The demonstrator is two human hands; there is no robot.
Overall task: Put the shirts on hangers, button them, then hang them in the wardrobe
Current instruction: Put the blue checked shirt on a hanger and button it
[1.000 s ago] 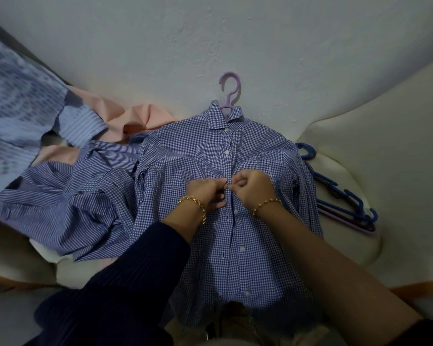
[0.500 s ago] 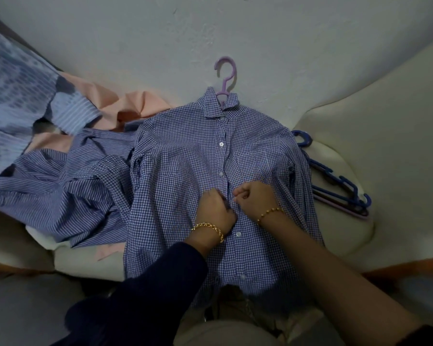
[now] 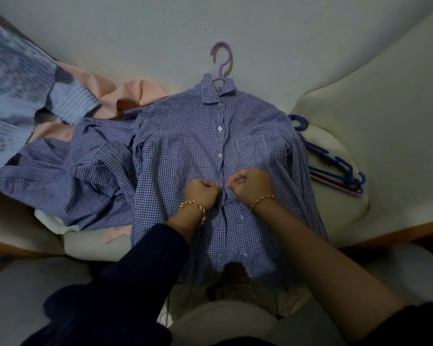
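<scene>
A blue checked shirt [image 3: 185, 156] lies front-up on a white cushion, on a lilac hanger [image 3: 221, 63] whose hook sticks out past the collar. Its upper buttons are done up; the lower front gapes open near the hem. My left hand [image 3: 201, 193] and my right hand [image 3: 250, 182] meet at the placket about halfway down. Both pinch the placket's edges with curled fingers. The button between them is hidden by my fingers.
A blue striped shirt [image 3: 60, 176], a pink garment [image 3: 125, 93] and a pale blue patterned one [image 3: 13, 81] are piled at the left. Spare blue and lilac hangers [image 3: 335, 171] lie on the cushion at the right. A white wall stands behind.
Both hands have moved down the placket from one button to a lower spot, and one more button now shows fastened above them. The camera has shifted slightly.
</scene>
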